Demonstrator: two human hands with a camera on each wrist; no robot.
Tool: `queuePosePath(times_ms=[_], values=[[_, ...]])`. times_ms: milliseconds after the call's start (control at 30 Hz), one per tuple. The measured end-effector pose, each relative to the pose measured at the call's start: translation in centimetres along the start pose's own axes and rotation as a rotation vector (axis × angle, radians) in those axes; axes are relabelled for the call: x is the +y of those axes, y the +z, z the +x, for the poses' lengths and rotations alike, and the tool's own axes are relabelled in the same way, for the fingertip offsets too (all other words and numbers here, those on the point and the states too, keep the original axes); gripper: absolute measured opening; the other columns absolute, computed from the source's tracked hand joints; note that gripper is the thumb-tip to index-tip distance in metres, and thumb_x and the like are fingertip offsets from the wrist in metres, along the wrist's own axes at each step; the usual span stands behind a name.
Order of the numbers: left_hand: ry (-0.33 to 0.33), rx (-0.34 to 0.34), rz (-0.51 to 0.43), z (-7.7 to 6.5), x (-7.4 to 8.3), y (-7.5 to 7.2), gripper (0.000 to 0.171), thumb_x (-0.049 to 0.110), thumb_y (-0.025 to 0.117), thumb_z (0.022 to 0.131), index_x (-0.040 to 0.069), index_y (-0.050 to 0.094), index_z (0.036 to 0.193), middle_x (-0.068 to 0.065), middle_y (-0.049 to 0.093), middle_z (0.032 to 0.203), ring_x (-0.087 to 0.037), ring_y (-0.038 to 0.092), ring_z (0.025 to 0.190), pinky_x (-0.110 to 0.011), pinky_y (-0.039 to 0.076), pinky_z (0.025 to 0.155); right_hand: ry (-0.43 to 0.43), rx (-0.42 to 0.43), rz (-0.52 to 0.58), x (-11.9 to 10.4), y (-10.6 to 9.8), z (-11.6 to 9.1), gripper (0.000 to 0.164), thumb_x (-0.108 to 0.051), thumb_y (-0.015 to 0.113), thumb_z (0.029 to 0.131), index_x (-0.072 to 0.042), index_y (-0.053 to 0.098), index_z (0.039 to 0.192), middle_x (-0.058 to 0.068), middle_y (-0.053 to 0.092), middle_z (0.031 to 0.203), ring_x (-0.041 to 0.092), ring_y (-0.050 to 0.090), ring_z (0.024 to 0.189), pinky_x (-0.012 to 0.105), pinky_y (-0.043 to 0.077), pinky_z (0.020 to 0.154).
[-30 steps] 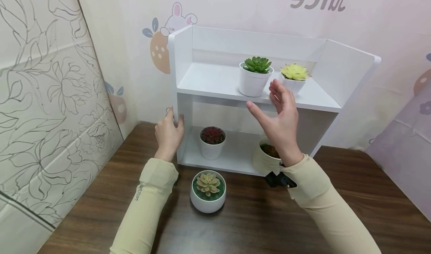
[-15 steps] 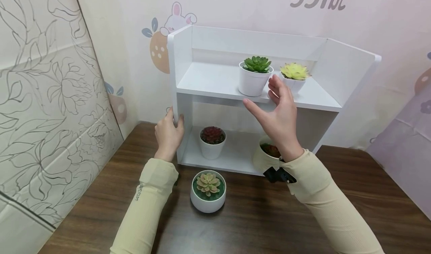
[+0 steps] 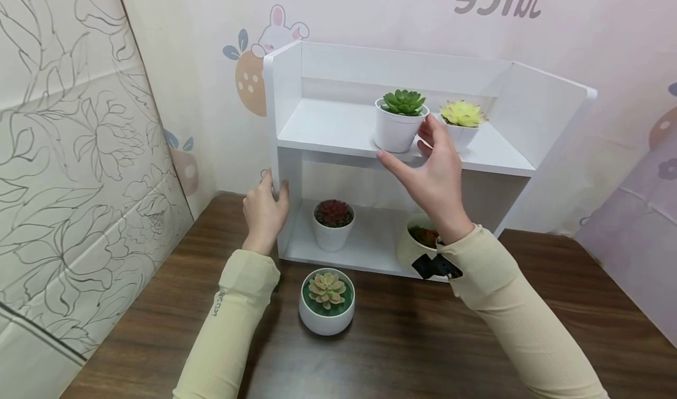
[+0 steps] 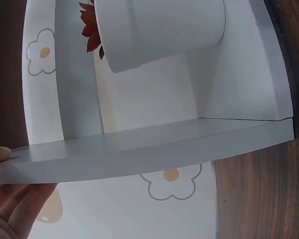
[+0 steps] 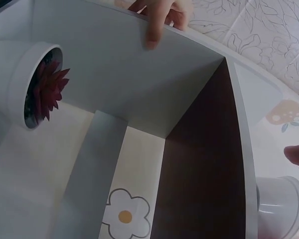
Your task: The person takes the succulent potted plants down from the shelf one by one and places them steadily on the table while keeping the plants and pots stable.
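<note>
A white two-tier shelf (image 3: pixel 333 130) stands on the table. My left hand (image 3: pixel 266 211) grips its left side panel, thumb on the inner face and fingers outside; in the left wrist view the panel (image 4: pixel 139 158) runs between thumb and fingers. On the upper board is a green succulent in a white pot (image 3: pixel 398 130). My right hand (image 3: pixel 436 178) reaches up to it, fingers by its right side and thumb low in front. In the right wrist view the thumb (image 5: pixel 298 154) is apart from this pot (image 5: pixel 281 206). Beside it sits a yellow succulent (image 3: pixel 463 114), its pot partly behind the fingers.
The lower tier holds a dark red succulent (image 3: pixel 334 213) in a white pot and a cream pot (image 3: pixel 409 249), partly hidden by my right wrist. A pale succulent in a round white bowl (image 3: pixel 327 319) stands on the wooden table (image 3: pixel 391 352) in front.
My right hand has moved left and slightly up, bringing its fingers to the green succulent's pot. My left hand and the plants stay where they were.
</note>
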State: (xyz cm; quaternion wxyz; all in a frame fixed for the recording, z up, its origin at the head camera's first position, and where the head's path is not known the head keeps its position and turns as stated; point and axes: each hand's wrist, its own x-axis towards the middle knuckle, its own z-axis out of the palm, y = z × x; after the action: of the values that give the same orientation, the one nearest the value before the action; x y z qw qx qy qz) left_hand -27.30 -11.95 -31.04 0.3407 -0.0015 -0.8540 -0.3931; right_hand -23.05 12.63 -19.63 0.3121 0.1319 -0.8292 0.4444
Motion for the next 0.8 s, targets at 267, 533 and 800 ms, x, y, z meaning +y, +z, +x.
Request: queuePosePath(times_ms=[267,533,800], values=[[-0.003,0.000,0.006,-0.1,-0.1,-0.1,0.043,0.020,0.055,0.096,-0.007,0.054,0.129,-0.030,0.064,0.113,-0.044,0.067,0.096,-0.054,0.053,0.079,0.029,-0.011,0.008,-0.1,0.5,0.9,0.087,-0.031,0.081,0.076,-0.005,0.035,0.145,0.011,0.047,0.139,0.023,0.049,0.126,0.035,0.040,0.105],[-0.006,-0.002,0.007,-0.1,0.0,0.0,0.044,0.020,0.056,0.096,-0.007,0.053,0.130,-0.030,0.064,0.113,-0.045,0.066,0.096,-0.055,0.052,0.079,0.053,0.008,-0.021,0.0,0.8,1.2,0.088,-0.034,0.079,0.077,-0.005,0.033,0.146,0.014,0.048,0.137,0.026,0.051,0.124,0.037,0.042,0.103],[-0.005,0.000,0.006,-0.1,0.1,0.0,0.044,0.019,0.056,0.096,-0.007,0.053,0.130,-0.031,0.064,0.112,-0.044,0.067,0.095,-0.055,0.053,0.078,0.053,0.042,-0.015,0.1,1.1,1.4,0.089,-0.033,0.080,0.076,-0.004,0.033,0.146,0.015,0.051,0.134,0.026,0.053,0.120,0.035,0.044,0.101]])
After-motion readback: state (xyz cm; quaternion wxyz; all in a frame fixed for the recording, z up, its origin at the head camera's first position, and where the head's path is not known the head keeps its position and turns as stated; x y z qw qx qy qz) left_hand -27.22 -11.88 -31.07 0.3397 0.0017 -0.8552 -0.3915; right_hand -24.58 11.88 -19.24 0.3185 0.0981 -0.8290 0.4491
